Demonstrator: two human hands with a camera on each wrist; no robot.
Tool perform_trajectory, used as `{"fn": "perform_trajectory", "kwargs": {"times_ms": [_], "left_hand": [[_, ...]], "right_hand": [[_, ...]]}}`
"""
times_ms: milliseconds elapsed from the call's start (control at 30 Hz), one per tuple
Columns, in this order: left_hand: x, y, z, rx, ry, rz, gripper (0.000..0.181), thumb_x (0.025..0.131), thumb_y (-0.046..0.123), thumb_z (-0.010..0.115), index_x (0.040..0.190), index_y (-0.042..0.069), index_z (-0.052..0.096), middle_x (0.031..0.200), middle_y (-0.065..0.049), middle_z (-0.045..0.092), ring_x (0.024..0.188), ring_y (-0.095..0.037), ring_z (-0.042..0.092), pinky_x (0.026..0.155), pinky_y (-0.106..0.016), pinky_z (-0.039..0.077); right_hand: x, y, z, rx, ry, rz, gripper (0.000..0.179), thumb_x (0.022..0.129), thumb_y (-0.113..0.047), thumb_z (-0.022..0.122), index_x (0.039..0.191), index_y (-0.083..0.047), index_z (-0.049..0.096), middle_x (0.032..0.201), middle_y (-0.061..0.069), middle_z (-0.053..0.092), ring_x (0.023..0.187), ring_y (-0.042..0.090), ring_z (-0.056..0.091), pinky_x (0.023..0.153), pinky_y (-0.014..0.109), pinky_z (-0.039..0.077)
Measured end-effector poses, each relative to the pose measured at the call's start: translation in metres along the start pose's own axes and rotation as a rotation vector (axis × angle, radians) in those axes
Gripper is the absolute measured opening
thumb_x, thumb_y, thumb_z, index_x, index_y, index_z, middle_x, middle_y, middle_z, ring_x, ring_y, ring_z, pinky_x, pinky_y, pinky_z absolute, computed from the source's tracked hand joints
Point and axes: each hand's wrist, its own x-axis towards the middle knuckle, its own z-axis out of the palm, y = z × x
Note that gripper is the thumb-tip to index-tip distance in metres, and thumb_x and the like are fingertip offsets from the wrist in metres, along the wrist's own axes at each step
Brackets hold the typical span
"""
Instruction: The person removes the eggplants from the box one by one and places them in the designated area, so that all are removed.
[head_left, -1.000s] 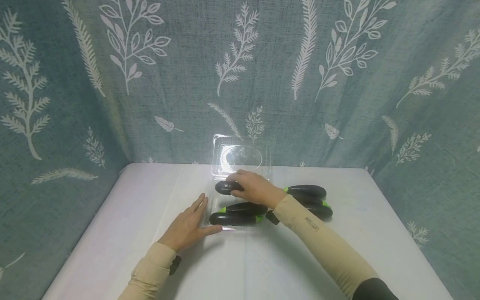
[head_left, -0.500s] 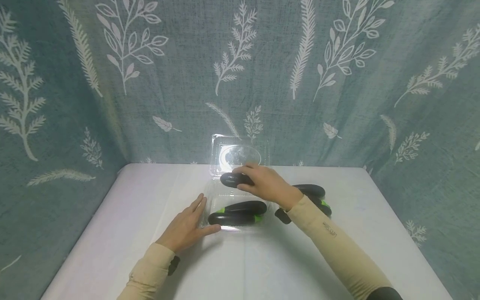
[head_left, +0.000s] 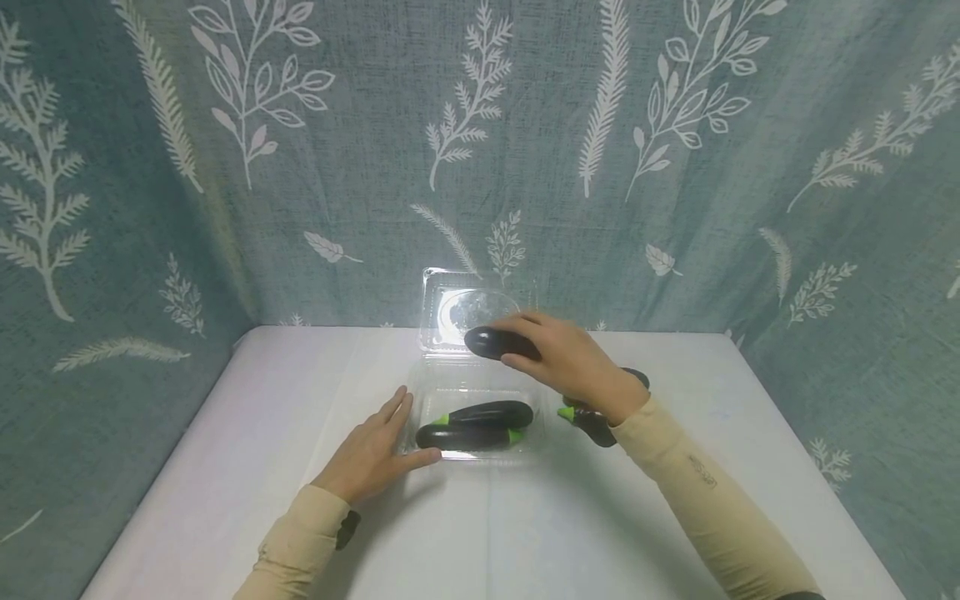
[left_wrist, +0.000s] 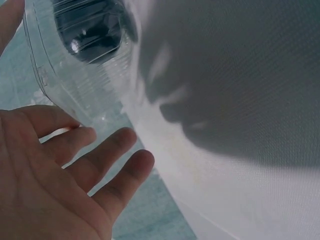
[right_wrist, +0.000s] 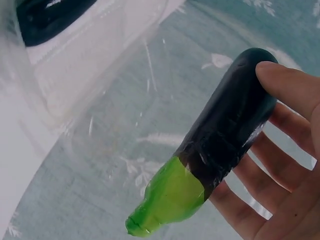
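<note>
My right hand point(head_left: 573, 358) holds a dark eggplant point(head_left: 489, 342) above the back of a clear plastic clamshell container point(head_left: 472, 392). In the right wrist view its green stem end point(right_wrist: 172, 195) points down-left, with the thumb on one side of the dark body and the fingers behind. Two more eggplants lie side by side in the front of the container, the rear one point(head_left: 495, 413) against the front one point(head_left: 463, 437). My left hand point(head_left: 375, 458) has its fingers extended along the container's left side, thumb at the front corner; the left wrist view shows fingertips by the clear wall point(left_wrist: 75, 97).
The container's lid point(head_left: 437, 329) stands raised at the back, near the patterned curtain point(head_left: 360, 167). Right of the container several more eggplants point(head_left: 596, 429) lie on the white tablecloth point(head_left: 525, 533), partly hidden by my right wrist and sleeve.
My right hand has lifted the eggplant from the container's back part and carried it up and to the right. The left hand stays beside the container.
</note>
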Motion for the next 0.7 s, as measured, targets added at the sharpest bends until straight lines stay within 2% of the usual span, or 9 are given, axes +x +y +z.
{"fn": "perform_trajectory", "kwargs": {"times_ms": [133, 367, 533, 700], "left_hand": [[0.000, 0.000, 0.000, -0.001, -0.005, -0.001, 0.107, 0.088, 0.074, 0.059, 0.157, -0.002, 0.030, 0.166, -0.015, 0.023, 0.139, -0.048, 0.040, 0.113, -0.061, 0.035], [-0.001, 0.001, -0.002, -0.003, 0.004, 0.006, 0.106, 0.088, 0.072, 0.060, 0.157, -0.003, 0.030, 0.166, -0.016, 0.023, 0.140, -0.048, 0.039, 0.113, -0.060, 0.035], [-0.001, 0.001, -0.001, -0.002, 0.003, 0.003, 0.107, 0.088, 0.073, 0.060, 0.157, -0.003, 0.030, 0.166, -0.016, 0.023, 0.140, -0.047, 0.039, 0.113, -0.060, 0.035], [-0.002, 0.002, -0.001, -0.005, 0.001, 0.003, 0.107, 0.088, 0.073, 0.059, 0.157, -0.003, 0.030, 0.166, -0.015, 0.022, 0.140, -0.047, 0.039, 0.114, -0.060, 0.035]], "right_hand": [[-0.005, 0.005, -0.009, -0.018, 0.023, 0.009, 0.046, 0.096, -0.031, 0.073, 0.139, -0.020, 0.062, 0.127, 0.006, 0.066, 0.114, 0.024, 0.064, 0.096, 0.044, 0.054], [-0.020, 0.011, -0.019, -0.055, 0.105, -0.014, 0.046, 0.094, -0.030, 0.076, 0.136, -0.016, 0.064, 0.126, 0.007, 0.067, 0.113, 0.026, 0.065, 0.095, 0.045, 0.054], [-0.033, 0.011, -0.020, -0.074, 0.168, -0.059, 0.046, 0.091, -0.028, 0.078, 0.133, -0.015, 0.065, 0.125, 0.007, 0.066, 0.113, 0.026, 0.064, 0.094, 0.045, 0.055], [-0.049, 0.013, -0.019, -0.080, 0.202, -0.036, 0.046, 0.089, -0.028, 0.080, 0.132, -0.016, 0.067, 0.126, 0.005, 0.066, 0.113, 0.024, 0.064, 0.090, 0.045, 0.056]]}}
